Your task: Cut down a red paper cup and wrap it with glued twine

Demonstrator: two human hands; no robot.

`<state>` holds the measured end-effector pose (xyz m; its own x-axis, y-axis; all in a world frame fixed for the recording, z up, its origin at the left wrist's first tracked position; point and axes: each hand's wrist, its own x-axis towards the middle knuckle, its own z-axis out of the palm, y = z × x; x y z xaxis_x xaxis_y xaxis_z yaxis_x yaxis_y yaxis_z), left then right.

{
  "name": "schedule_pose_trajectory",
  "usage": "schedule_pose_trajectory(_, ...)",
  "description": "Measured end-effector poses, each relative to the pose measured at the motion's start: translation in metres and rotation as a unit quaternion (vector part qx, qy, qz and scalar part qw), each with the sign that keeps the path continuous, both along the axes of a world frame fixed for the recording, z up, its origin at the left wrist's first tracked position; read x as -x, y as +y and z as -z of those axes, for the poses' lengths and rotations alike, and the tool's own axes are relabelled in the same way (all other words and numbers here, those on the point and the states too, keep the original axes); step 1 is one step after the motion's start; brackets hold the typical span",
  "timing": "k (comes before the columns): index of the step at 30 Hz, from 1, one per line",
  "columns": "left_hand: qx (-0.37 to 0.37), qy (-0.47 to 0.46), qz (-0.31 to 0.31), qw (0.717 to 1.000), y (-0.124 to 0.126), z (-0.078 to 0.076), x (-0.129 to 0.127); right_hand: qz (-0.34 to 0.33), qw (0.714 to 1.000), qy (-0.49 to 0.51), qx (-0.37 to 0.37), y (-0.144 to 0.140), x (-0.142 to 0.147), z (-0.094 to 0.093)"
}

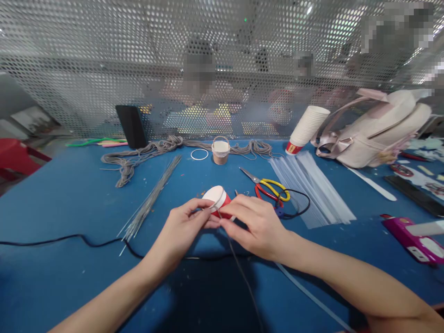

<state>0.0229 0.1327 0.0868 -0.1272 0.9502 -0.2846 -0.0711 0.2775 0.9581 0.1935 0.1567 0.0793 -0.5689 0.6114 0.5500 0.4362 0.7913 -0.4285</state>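
Observation:
Between my two hands lies a red and white paper cup (217,196), tilted, with its white end up and to the left. My left hand (185,226) pinches the cup's near edge, thumb and fingers closed on it. My right hand (255,224) has thumb and forefinger closed on a thin grey cord (239,266) at the cup's side. That cord runs down toward me across the blue table. The fingers partly hide the cup's red side. Behind it stands a small finished-looking cup (220,151) with a brown lower part, a white upper band and a handle.
Scissors (267,182) with red and yellow handles lie right of the cup, by clear plastic strips (308,185). Wire lengths (152,199) lie left. Grey cord (152,150), a white ring (199,154), stacked paper cups (307,129) and a backpack (374,129) line the mesh panel.

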Motion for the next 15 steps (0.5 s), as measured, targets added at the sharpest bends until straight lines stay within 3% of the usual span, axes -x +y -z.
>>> schedule_pose_trajectory(4,0.004,-0.004,-0.003,1.0,0.001,0.001,0.0,0.059,0.998,-0.012,0.007,0.013,-0.026,0.004)
schedule_pose_trajectory(8,0.004,0.038,0.005,0.999,0.001,0.002,0.001,0.114,0.983,-0.144,0.006,0.023,-0.051,0.025)
schedule_pose_trajectory(11,0.0,0.057,0.014,0.998,0.002,0.003,0.002,0.136,0.972,-0.194,-0.007,0.021,-0.055,0.034)
schedule_pose_trajectory(15,-0.008,0.055,0.004,0.998,0.003,0.004,0.002,0.133,0.962,-0.238,-0.001,0.012,-0.052,0.029)
